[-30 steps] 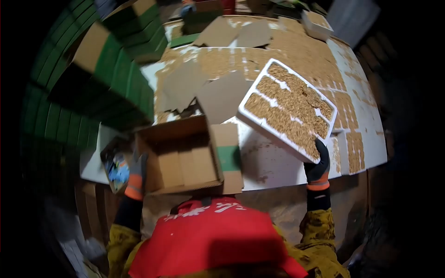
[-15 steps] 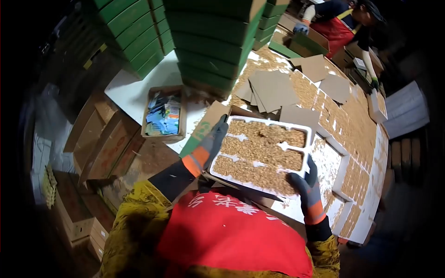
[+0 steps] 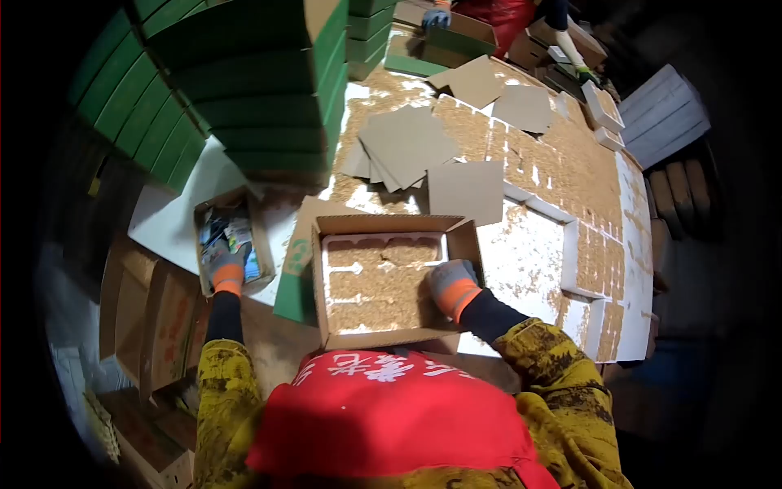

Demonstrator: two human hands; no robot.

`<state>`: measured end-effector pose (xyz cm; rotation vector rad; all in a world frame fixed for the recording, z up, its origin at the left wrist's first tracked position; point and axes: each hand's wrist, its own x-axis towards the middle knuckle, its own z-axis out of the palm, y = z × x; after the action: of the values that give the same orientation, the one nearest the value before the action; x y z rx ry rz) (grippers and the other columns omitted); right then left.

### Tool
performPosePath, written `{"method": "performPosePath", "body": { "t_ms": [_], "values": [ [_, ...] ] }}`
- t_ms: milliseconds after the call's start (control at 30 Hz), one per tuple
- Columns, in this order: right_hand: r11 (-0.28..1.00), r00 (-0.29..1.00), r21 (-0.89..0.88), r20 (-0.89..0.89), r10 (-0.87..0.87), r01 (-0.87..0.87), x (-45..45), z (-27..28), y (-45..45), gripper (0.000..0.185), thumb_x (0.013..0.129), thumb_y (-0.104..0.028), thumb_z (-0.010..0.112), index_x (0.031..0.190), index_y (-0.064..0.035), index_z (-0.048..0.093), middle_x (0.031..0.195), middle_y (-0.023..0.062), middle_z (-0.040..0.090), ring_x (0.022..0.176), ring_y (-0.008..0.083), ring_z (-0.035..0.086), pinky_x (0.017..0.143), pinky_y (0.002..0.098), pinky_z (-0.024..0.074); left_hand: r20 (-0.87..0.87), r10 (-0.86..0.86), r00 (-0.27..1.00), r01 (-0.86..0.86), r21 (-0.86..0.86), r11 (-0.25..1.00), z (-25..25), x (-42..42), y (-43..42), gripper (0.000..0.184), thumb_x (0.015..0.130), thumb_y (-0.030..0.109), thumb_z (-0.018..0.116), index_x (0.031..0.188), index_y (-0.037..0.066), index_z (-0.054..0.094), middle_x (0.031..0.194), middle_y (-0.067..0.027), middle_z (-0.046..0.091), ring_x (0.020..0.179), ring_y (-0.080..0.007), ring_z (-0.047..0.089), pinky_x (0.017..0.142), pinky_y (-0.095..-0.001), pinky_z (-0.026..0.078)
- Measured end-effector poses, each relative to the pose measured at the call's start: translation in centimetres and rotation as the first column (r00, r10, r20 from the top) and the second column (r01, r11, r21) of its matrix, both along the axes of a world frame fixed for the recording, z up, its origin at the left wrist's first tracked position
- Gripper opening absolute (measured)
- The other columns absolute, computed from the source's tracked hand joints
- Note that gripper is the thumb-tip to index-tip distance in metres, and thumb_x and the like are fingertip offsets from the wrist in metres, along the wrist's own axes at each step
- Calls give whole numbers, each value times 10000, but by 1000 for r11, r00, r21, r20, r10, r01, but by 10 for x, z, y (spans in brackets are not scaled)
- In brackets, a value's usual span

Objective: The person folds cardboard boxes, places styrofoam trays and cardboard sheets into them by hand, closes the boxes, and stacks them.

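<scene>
A white compartment tray (image 3: 383, 278) filled with brown granular material lies inside an open cardboard box (image 3: 391, 337) in front of me. My right hand (image 3: 454, 285), gloved in grey and orange, rests at the tray's right side with its fingers curled down. Whatever is under those fingers is hidden. My left hand (image 3: 224, 267), in a matching glove, reaches into a smaller cardboard carton (image 3: 259, 285) of blue printed packets (image 3: 236, 231). Its fingertips are among the packets, too dark to show whether they grip one.
Stacked green boxes (image 3: 269, 114) rise at the back left. Flat cardboard sheets (image 3: 407, 143) lie behind the box. More filled trays (image 3: 538, 163) cover the table's right side. Beyond the table stands a co-worker in a red apron (image 3: 497, 20). Open cartons (image 3: 155, 326) stand at lower left.
The filled tray, held in both hands before, now sits down in the cardboard box. My left hand has left it for the packet carton; my right hand has moved onto its right side.
</scene>
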<state>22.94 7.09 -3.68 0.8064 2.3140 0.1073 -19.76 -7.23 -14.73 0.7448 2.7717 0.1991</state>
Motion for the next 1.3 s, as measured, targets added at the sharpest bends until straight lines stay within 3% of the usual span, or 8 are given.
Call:
{"method": "performPosePath", "body": {
  "t_ms": [233,500,700,833,933,1100,1233,1300],
  "values": [
    [541,207,-832,-512,-834,125,45,76,110,293,858,-224,619,1096,-52,628,901,88,687,750,163,637,610,307,524,-32,-49,998,56,297,953,-16,-33,-11,567,693,401,751,1074,1,624,996,-227,651,929,-383,620,804,-422,488],
    [659,-80,-335,-919,-386,673,140,-225,290,1079,664,-303,836,1432,69,175,1360,227,441,1220,313,469,1044,325,343,63,-255,965,256,-3,967,-29,-66,-21,341,930,311,419,972,55,642,1036,-255,621,948,-403,601,808,-465,474],
    [667,-296,-666,-746,-597,334,179,-122,250,513,796,-116,727,1242,24,516,1164,103,612,1009,192,591,891,297,463,-10,-438,899,429,-188,884,5,-64,-20,345,917,317,498,1035,34,657,1036,-227,635,903,-342,622,790,-365,479],
    [616,-555,-773,-582,-595,150,203,-8,181,423,914,-232,604,1249,11,516,1161,83,596,1012,170,570,866,288,467,135,75,988,-126,422,898,34,-44,-32,331,855,270,611,1011,-19,649,937,-229,660,875,-325,642,746,-379,490],
    [764,-488,-563,-786,-379,314,192,63,117,456,963,-237,512,1342,4,433,1292,121,515,1116,189,524,942,312,434,-152,-239,959,263,791,552,155,99,15,227,817,196,639,961,21,631,837,-134,634,774,-276,618,740,-361,486],
    [814,-179,-222,-973,-147,536,122,102,39,623,918,-226,586,1428,-11,301,1374,153,452,1213,202,460,1013,311,375,-465,-849,253,943,-78,324,165,221,27,210,778,133,529,973,70,577,1017,-132,574,1037,-320,509,996,-446,345],
    [750,-362,-634,-755,-547,188,76,84,-27,702,836,-208,680,1409,-3,331,1334,145,488,1053,173,570,885,309,472,-272,-657,703,647,628,433,175,204,0,400,775,31,523,1173,6,544,1205,-151,521,1105,-338,498,1012,-421,358],
    [770,13,-576,-798,-602,272,64,73,-47,587,818,-211,695,1317,-19,451,1276,192,496,1124,274,546,877,389,487,92,-547,832,173,894,413,156,209,-4,503,856,78,538,1335,-2,406,1323,-183,434,1191,-332,455,1059,-392,315]
  ]
}}
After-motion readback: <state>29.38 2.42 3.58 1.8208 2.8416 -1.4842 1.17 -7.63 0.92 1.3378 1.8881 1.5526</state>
